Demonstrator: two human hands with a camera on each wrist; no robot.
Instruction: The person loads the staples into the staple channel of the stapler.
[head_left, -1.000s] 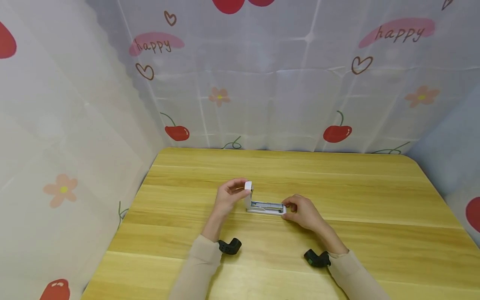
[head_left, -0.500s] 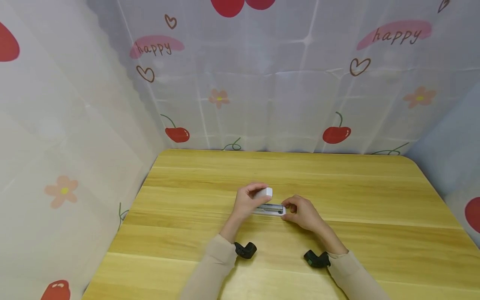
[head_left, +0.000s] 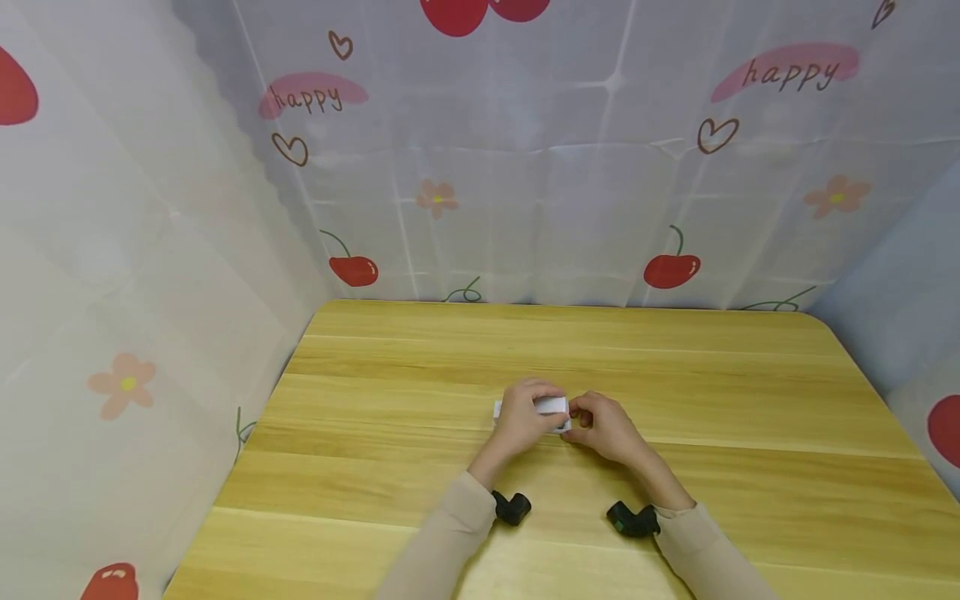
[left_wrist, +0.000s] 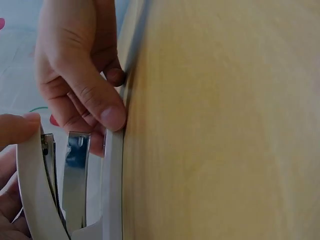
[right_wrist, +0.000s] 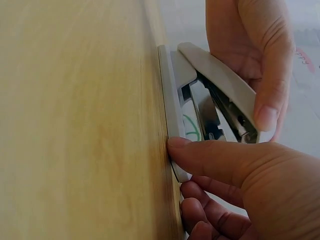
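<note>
A white stapler lies lengthwise across the middle of the table. Its top cover is tilted up at an angle over the metal staple channel, with a gap between them. My left hand grips the raised cover near its front end, thumb on the near side, and hides much of the stapler in the head view. The right hand pinches the front end of the base, its thumb along the edge. In the right wrist view the base sits on the tabletop.
The wooden table has rounded far corners. A patterned curtain hangs right behind it and another along the left side. Black wrist devices sit on the left wrist and right wrist.
My left hand has swung the stapler's cover from upright down to the right, over the channel. The right hand stays at the front of the base.
</note>
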